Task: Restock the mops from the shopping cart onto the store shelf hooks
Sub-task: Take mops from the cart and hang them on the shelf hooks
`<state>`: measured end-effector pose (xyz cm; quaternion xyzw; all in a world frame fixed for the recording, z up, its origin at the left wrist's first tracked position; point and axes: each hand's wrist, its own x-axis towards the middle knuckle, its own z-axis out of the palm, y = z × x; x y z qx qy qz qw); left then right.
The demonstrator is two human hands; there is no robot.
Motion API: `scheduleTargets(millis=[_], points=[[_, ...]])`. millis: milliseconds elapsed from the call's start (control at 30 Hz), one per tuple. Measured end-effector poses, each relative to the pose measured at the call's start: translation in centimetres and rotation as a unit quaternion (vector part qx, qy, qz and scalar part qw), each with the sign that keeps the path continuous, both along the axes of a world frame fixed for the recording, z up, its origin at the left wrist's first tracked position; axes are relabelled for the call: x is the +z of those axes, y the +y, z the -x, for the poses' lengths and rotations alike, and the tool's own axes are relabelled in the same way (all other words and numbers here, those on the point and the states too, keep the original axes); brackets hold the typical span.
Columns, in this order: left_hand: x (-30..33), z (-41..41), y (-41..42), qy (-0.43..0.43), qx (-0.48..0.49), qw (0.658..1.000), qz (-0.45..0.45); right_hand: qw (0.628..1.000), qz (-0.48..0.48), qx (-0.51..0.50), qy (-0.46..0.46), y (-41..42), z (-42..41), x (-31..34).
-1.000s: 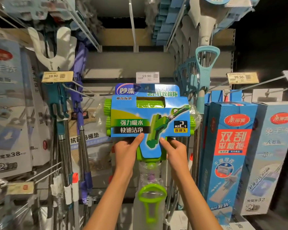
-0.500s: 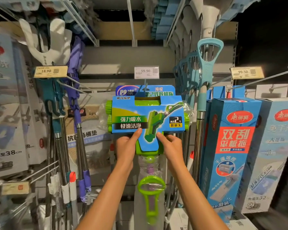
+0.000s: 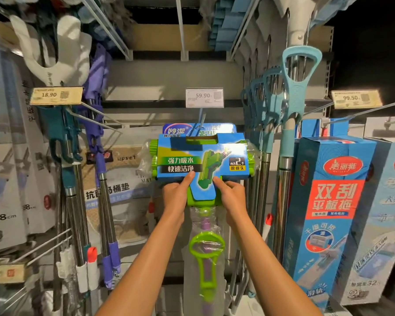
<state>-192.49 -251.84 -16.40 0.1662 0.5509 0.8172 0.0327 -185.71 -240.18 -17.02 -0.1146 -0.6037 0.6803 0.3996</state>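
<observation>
A green sponge mop (image 3: pixel 201 163) with a blue card sleeve hangs head-up at the middle of the shelf, its slot near the metal hook (image 3: pixel 200 124) under the 59.90 price tag (image 3: pixel 204 98). Behind it shows another identical package. My left hand (image 3: pixel 177 195) grips the lower left edge of the mop head, thumb on the card. My right hand (image 3: pixel 232 195) grips the lower right edge the same way. The plastic-wrapped handle with a green loop (image 3: pixel 206 254) hangs down between my forearms.
Teal and purple mops (image 3: pixel 96 156) hang at left by an 18.90 tag. Light blue mops (image 3: pixel 292 110) hang close on the right. Blue flat-mop boxes (image 3: pixel 331 201) stand at right under a 99.50 tag. Bare hooks (image 3: pixel 96 122) jut out left of the green mop.
Both hands have pushed the green mop further back toward the shelf along the hook; it sits smaller and deeper in the view than a second ago.
</observation>
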Motion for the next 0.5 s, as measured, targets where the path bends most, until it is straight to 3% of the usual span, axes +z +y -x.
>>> scheduleTargets(millis=[500], points=[[-2.2,5.8,2.1,0.028,0.016,0.997,0.068,1.000,0.017,0.014,-0.002,2.1,4.9,-2.2]])
